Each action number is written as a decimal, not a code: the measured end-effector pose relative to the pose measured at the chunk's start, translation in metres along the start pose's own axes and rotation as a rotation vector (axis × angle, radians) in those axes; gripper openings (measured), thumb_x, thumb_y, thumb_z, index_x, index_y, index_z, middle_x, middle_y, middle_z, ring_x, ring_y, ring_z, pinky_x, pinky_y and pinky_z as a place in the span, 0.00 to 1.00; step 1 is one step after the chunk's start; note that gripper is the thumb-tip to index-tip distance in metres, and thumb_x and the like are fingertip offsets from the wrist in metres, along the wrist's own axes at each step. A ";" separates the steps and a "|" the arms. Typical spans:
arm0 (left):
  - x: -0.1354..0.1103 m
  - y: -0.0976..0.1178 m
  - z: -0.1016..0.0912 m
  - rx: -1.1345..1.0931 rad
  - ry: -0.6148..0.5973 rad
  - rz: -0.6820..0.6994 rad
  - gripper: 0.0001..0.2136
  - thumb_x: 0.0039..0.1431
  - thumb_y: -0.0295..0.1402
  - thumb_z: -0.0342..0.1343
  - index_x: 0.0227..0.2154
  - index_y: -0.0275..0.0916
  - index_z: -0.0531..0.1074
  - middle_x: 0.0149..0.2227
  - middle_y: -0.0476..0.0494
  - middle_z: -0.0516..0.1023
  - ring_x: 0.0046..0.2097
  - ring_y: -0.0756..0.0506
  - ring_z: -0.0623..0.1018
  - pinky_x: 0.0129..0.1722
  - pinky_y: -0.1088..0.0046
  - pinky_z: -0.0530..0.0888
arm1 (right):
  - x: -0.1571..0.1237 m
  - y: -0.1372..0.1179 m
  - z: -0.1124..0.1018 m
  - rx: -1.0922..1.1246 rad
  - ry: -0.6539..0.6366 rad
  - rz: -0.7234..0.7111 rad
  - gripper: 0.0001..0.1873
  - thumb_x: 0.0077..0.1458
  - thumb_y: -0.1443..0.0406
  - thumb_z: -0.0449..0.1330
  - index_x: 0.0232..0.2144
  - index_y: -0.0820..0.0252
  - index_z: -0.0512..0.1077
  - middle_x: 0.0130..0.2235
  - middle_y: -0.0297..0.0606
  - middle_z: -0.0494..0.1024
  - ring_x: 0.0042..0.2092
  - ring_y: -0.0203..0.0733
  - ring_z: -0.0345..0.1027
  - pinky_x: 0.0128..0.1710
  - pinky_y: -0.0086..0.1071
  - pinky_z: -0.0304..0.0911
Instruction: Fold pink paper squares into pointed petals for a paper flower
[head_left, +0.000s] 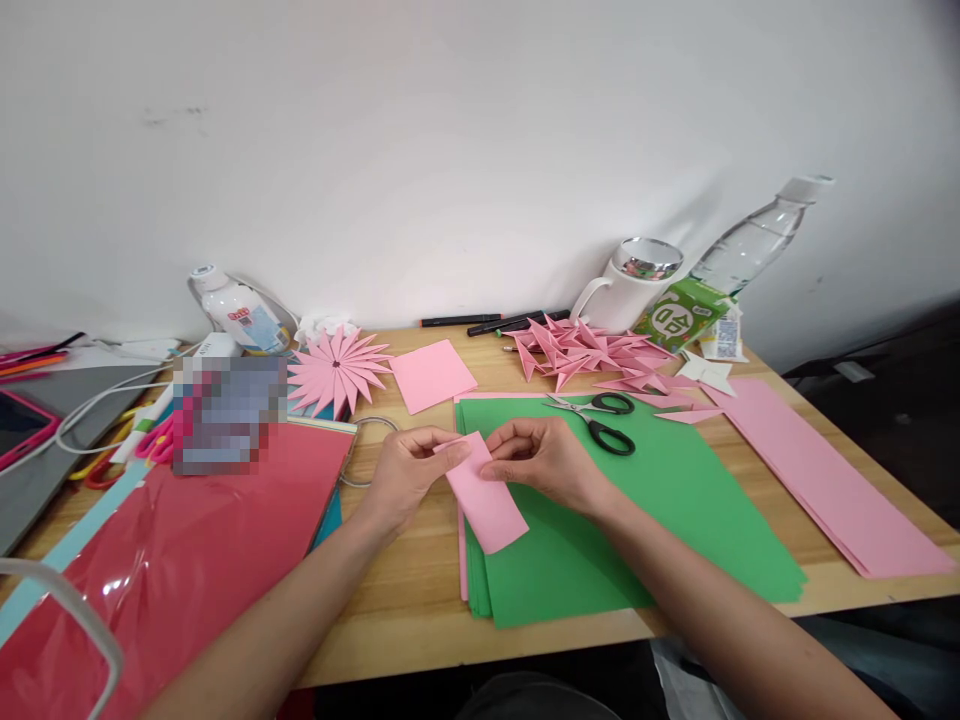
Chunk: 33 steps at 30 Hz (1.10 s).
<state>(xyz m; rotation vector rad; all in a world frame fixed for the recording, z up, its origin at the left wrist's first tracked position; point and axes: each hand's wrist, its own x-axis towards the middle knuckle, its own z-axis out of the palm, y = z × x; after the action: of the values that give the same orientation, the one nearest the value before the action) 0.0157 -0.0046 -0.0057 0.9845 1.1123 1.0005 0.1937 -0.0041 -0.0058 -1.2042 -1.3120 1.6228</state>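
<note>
Two hands grip one pink paper, which is held at the centre of the work area over the left edge of the green sheet stack. Clock positions are taken from this paper, with 12 o'clock toward the wall.

Left hand, 9 o'clock: pinching the paper's upper left corner, thumb on the visible face; the opposing fingers are largely hidden. Right hand, between 2 and 3 o'clock: pinching the upper right edge between thumb and curled fingers; its contact behind the paper cannot be seen. The paper's layer count cannot be determined.

Scissors lie on the green stack at 2 o'clock. The right forearm covers part of that stack and is cut off by the lower border. Pointed pink pieces overlap at 1 o'clock, too tangled to count. Beyond them, a green box conceals the base of a clear bottle.

At 10 o'clock sits a pink pinwheel. Between 9 and 10 o'clock, a pixelated patch masks an unidentifiable object; at 9 o'clock, the left border cuts off a pink-rimmed device.
</note>
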 end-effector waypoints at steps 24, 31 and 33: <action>-0.002 0.002 -0.004 0.238 -0.167 0.064 0.09 0.45 0.37 0.64 0.25 0.36 0.78 0.28 0.45 0.79 0.30 0.48 0.75 0.29 0.76 0.69 | 0.000 0.004 0.000 -0.055 -0.139 0.042 0.18 0.31 0.59 0.72 0.26 0.62 0.73 0.24 0.34 0.78 0.26 0.36 0.70 0.26 0.28 0.63; 0.003 0.007 -0.007 0.014 0.131 0.119 0.09 0.38 0.36 0.68 0.22 0.37 0.78 0.24 0.48 0.78 0.28 0.50 0.73 0.29 0.76 0.68 | 0.001 0.001 -0.002 -0.051 -0.177 -0.008 0.15 0.36 0.59 0.70 0.25 0.62 0.72 0.24 0.31 0.74 0.25 0.32 0.65 0.25 0.25 0.59; 0.004 0.009 -0.007 -0.049 0.191 0.131 0.10 0.35 0.35 0.69 0.21 0.37 0.77 0.23 0.49 0.77 0.27 0.51 0.72 0.28 0.76 0.68 | 0.001 0.002 -0.003 -0.061 -0.149 -0.023 0.16 0.37 0.58 0.70 0.24 0.63 0.72 0.23 0.31 0.74 0.24 0.32 0.64 0.24 0.26 0.58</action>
<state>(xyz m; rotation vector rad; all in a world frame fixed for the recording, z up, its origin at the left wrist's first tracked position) 0.0082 0.0025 0.0009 0.9461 1.1857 1.2425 0.1959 -0.0024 -0.0078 -1.1177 -1.4720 1.6937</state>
